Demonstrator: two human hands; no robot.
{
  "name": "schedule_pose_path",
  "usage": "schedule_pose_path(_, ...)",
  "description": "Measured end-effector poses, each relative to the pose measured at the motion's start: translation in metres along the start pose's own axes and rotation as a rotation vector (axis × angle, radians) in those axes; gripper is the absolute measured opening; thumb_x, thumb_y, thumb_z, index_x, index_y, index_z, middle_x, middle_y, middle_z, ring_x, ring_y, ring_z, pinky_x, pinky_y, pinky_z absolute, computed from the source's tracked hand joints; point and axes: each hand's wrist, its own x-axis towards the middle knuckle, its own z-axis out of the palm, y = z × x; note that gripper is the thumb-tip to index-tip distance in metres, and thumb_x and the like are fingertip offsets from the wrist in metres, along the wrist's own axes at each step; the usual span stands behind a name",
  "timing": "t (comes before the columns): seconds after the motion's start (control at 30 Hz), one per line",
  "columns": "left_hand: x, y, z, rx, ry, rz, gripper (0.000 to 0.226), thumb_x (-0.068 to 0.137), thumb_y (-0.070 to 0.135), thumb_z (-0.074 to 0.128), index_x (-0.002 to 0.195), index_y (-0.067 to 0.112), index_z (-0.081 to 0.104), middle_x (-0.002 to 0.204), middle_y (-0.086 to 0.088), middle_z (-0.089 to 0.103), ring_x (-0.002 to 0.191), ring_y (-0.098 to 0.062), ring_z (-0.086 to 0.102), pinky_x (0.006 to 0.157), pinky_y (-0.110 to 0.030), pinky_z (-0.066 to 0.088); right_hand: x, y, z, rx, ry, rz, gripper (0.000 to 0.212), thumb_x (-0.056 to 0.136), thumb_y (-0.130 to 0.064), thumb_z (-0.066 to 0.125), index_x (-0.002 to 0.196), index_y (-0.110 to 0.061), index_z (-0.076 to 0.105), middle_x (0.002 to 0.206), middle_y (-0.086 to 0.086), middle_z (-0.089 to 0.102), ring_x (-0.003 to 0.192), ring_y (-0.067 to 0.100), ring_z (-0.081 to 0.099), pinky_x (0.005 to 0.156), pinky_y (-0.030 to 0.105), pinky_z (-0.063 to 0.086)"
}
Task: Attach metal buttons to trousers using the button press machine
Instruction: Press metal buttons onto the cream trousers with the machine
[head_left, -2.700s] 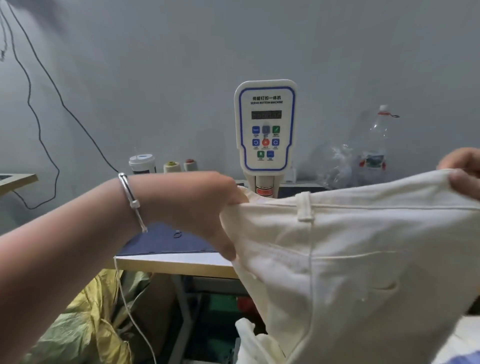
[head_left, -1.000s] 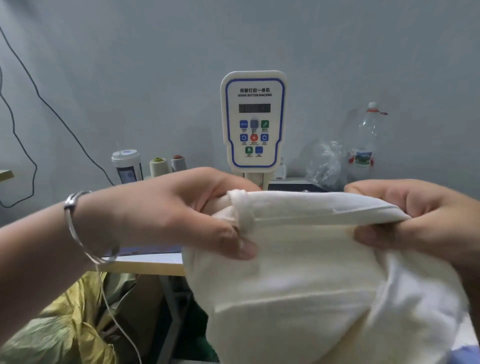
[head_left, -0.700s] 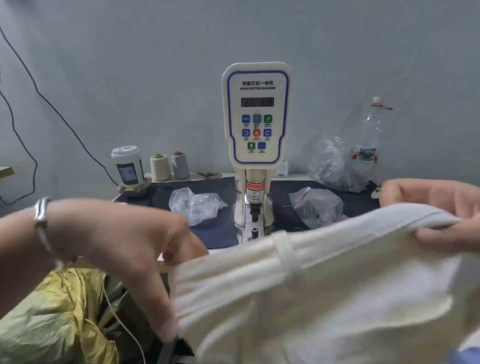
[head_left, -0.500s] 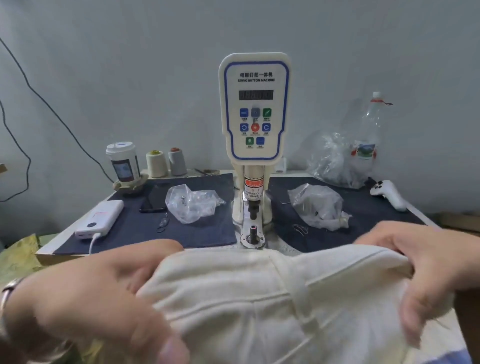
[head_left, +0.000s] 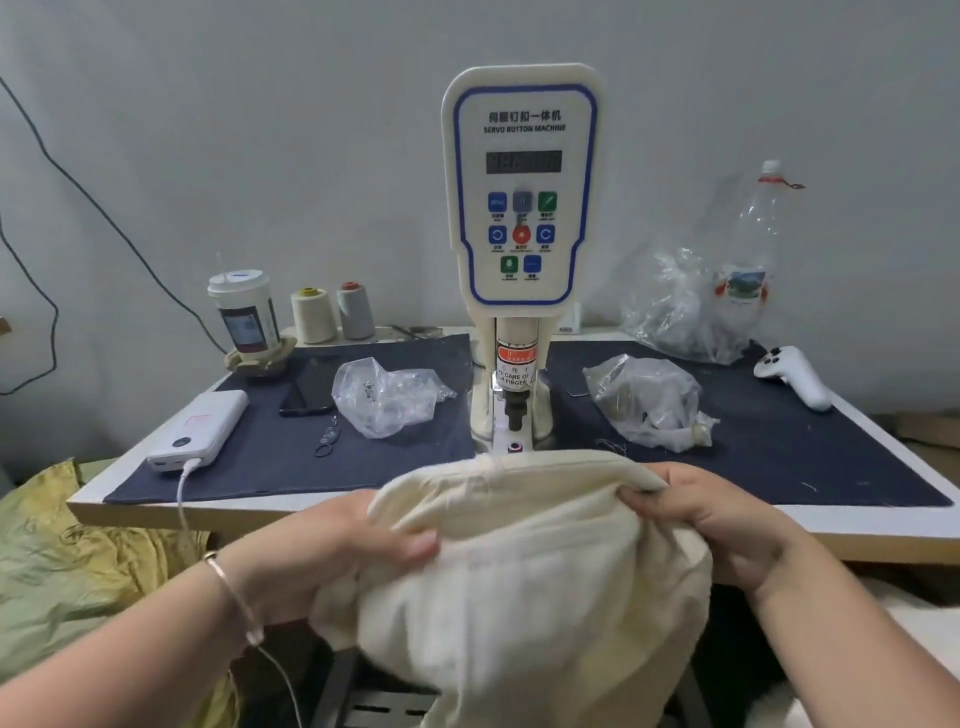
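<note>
Trousers: the cream trousers (head_left: 519, 561) hang bunched between both hands at the near edge of the table (head_left: 363, 506), their top fold just short of the press's lower die (head_left: 515, 447).
Change: a moment ago the waistband was stretched wide and held up in front of the machine's panel; now it is gathered in and lowered to table height, so the die and punch, hidden before, show beyond the cloth.
Meaning for the task: I judge the inspecting and turning is over and the feeding-in begins; no button is visible on the cloth, so the pressing is not yet done.
Left hand: the left hand (head_left: 332, 545) grips the fold from the side, fingers curled round the cloth, thumb on top.
Right hand: the right hand (head_left: 711, 519) pinches the upper edge, fingertips (head_left: 636, 499) tucked under the fold, thumb hidden.
Beyond the hands: the button press machine (head_left: 522, 208) stands straight ahead, its punch (head_left: 515, 410) raised clear of the die.
Beyond the left hand: a clear bag (head_left: 384, 395), a phone (head_left: 309, 389) and a power bank (head_left: 200, 431) with its cable hanging down.
Beyond the right hand: a second bag (head_left: 647, 400); farther out a white controller (head_left: 792, 374).
Next move: I expect the waistband must slide forward over the die, fingers kept out from under the punch.
</note>
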Motion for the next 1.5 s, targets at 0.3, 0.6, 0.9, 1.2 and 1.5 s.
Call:
schedule_pose_path(0.3,0.093,-0.026,0.013,-0.359,0.487,-0.066,0.032,0.093,0.019,0.064,0.11,-0.008,0.069,0.103,-0.024,0.069,0.093,-0.031,0.065,0.084,-0.041,0.049,0.053,0.001,-0.011,0.3,0.426,0.306,0.023,0.081,-0.007,0.064,0.101,0.005,0.069,0.09,0.022,0.069,0.086,0.034,0.064,0.088,0.047,0.05)
schedule_pose_path(0.6,0.129,-0.02,-0.004,-0.213,0.627,-0.015,0.026,0.095,0.028,0.064,0.097,0.004,0.073,0.087,-0.011,0.076,0.08,-0.023,0.07,0.071,-0.034,0.054,0.077,-0.008,-0.028,0.294,0.313,0.11,0.018,0.067,-0.009,0.067,0.079,-0.001,0.078,0.088,0.02,0.073,0.073,0.029,0.072,0.062,0.037,0.06)
schedule_pose_path(0.9,0.134,-0.032,-0.017,-0.261,0.449,0.194,0.027,0.084,0.031,0.068,0.104,0.014,0.075,0.105,-0.017,0.074,0.09,-0.026,0.07,0.077,-0.036,0.057,0.083,0.007,-0.038,0.252,0.243,-0.11,0.032,0.077,-0.008,0.065,0.107,0.004,0.069,0.104,0.025,0.068,0.088,0.032,0.068,0.081,0.04,0.056)
schedule_pose_path(1.2,0.13,-0.039,-0.026,-0.293,0.221,0.304,0.073,0.067,0.059,0.081,0.127,0.021,0.065,0.119,-0.014,0.07,0.101,-0.028,0.07,0.075,-0.034,0.059,0.088,0.012,-0.045,0.247,0.225,-0.144,0.035,0.073,-0.006,0.068,0.107,-0.002,0.071,0.098,0.02,0.071,0.081,0.028,0.071,0.069,0.034,0.06)
schedule_pose_path(1.5,0.151,-0.028,-0.028,-0.084,0.589,0.059,0.039,0.09,0.052,0.062,0.098,0.017,0.077,0.097,-0.004,0.078,0.099,-0.027,0.072,0.091,-0.043,0.056,0.107,-0.003,-0.043,0.186,0.351,0.029,0.041,0.072,-0.013,0.069,0.11,0.003,0.067,0.103,0.024,0.07,0.083,0.031,0.071,0.063,0.036,0.06)
